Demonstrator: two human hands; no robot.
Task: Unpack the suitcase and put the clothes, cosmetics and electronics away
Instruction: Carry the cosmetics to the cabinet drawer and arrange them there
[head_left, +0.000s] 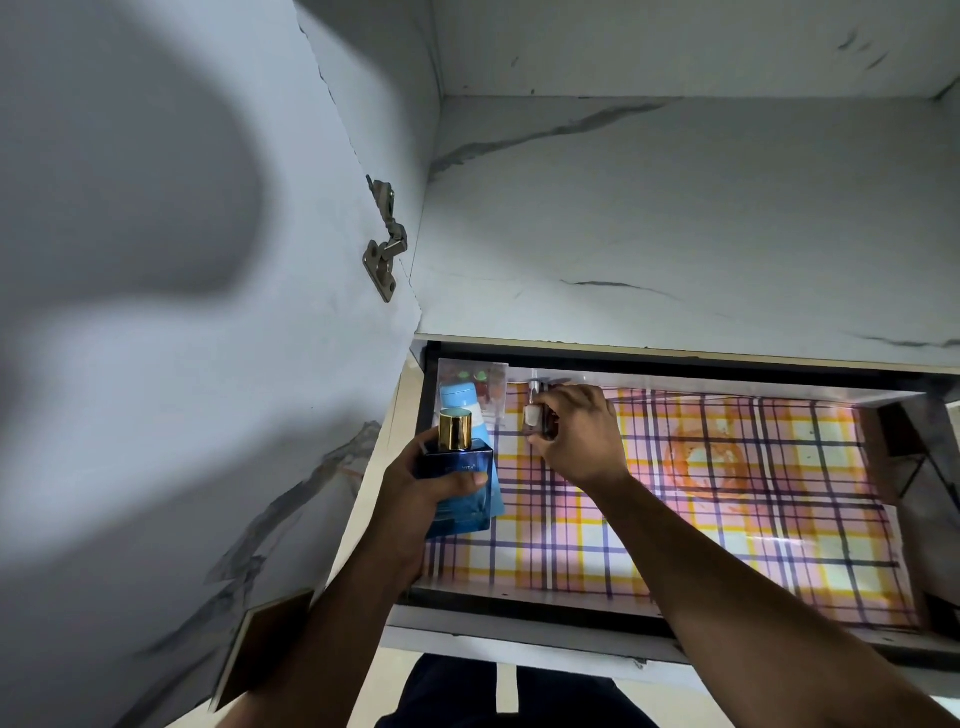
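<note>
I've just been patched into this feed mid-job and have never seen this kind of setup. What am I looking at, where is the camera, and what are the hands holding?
There is no machine here: a person is working bare-handed, and the single picture comes from a wide-angle camera on their head, looking down. They stand at an open drawer lined with checked paper, under a marble-patterned shelf. The left hand grips a blue perfume bottle with a gold cap. The right hand holds a small dark bottle near the drawer's back left corner. A light blue tube and a clear box already lie in that corner.
</note>
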